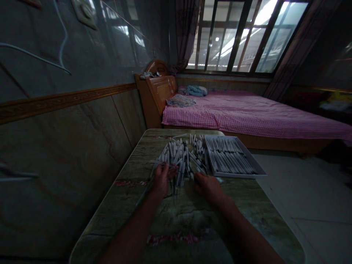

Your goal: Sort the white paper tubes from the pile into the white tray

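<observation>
On the mottled green desk [176, 216], the left hand [162, 179] is closed around a few white pens [176, 161] at the edge of a loose pile. The right hand [207, 189] lies half-curled against the pile; whether it grips anything cannot be told. A white tray [236, 175] of lined-up pens sits just beside the pile. Beyond the desk stands a bed [247, 113] with a pink checked sheet, under a window [242, 36].

The bed sheet [247, 113] is pink-and-white gingham, the surface [187, 216] mottled green-brown with red streaks, the tray [239, 176] white, and the tubes [176, 157] white with dark tips.
</observation>
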Tool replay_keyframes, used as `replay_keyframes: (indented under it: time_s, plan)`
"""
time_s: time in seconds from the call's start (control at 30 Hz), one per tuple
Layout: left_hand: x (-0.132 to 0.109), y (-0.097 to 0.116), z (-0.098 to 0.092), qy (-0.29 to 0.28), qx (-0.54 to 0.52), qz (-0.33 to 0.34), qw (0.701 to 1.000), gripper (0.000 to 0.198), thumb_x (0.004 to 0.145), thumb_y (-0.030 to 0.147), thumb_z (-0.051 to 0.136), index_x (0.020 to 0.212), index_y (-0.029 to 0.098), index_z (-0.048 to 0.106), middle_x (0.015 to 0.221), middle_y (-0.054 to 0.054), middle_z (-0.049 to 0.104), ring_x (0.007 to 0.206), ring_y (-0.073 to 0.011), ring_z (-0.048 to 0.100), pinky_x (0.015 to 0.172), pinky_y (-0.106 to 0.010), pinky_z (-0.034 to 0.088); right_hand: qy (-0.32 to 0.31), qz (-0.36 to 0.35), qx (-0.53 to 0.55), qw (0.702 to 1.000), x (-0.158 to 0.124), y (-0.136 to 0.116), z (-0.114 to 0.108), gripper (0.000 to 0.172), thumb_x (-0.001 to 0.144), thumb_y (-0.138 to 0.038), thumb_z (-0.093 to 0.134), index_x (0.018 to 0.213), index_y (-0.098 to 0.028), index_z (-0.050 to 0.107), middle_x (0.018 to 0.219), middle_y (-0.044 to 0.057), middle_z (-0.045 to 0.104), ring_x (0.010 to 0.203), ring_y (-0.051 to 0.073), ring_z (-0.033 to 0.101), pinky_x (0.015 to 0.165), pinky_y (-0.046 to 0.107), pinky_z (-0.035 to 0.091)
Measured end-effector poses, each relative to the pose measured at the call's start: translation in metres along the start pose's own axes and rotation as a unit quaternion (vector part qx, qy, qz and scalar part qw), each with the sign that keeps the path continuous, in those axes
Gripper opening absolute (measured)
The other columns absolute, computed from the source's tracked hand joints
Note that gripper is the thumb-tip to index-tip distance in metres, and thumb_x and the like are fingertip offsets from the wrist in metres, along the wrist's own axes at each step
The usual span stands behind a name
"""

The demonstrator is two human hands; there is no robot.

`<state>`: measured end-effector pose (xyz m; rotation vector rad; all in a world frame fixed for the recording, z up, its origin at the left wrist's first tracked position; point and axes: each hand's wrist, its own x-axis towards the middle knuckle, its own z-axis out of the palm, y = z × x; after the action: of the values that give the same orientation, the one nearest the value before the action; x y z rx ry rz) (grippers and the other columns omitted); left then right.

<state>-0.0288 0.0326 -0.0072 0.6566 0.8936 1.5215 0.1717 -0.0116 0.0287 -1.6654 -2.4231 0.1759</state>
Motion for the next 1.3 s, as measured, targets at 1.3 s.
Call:
replay_keyframes:
  time_s: [1.3]
  plan:
    - [-0.009,-0.005,0.011,-0.036,-0.078,-0.138,0.987,0.015,0.076,0.017,0.078,0.079,0.014,0.064,0.073,-0.002,0.073,0.067,-0.0129,0.071,0.063,-0.020,0.058,0.044,0.084,-0.002,0.996,0.034,0.007,0.032,0.025,0.097,-0.024,0.045,0.096,-0.021,0.070,0.103,0.009,0.065,0.092,0.019,0.062,0.070,0.025,0.043]
